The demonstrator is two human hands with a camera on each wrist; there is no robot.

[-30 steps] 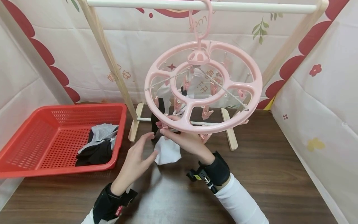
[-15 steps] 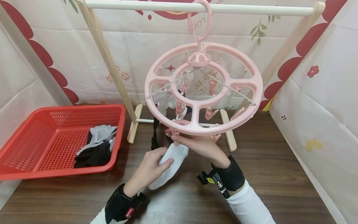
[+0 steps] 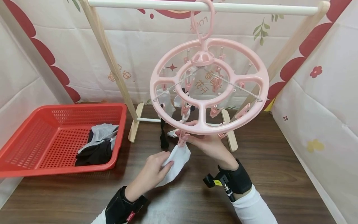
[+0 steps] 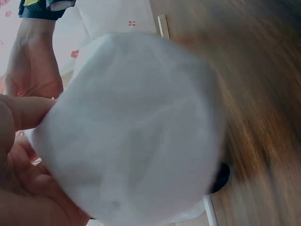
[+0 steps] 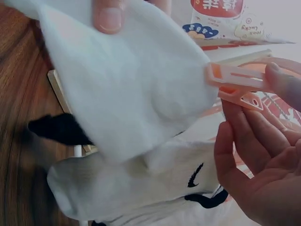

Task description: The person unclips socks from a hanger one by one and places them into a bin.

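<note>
One dark wood-grain table under everything. On it: pale wooden rack with white crossbar, then red perforated plastic basket at left, crumpled grey and black fabric inside. Pink round plastic hanger hangs from crossbar. Hands apart below its near rim. Left hand pinches white fabric sock, which slants between the hands; left wrist view has it blocking most of the scene, clip hidden. Right wrist view adds a second white sock behind it. Right hand pinches pink plastic clip, mouth at the held sock's edge; can't tell how tightly it bites. Smallest: black curved mark on second sock, readable in right wrist view only.
</note>
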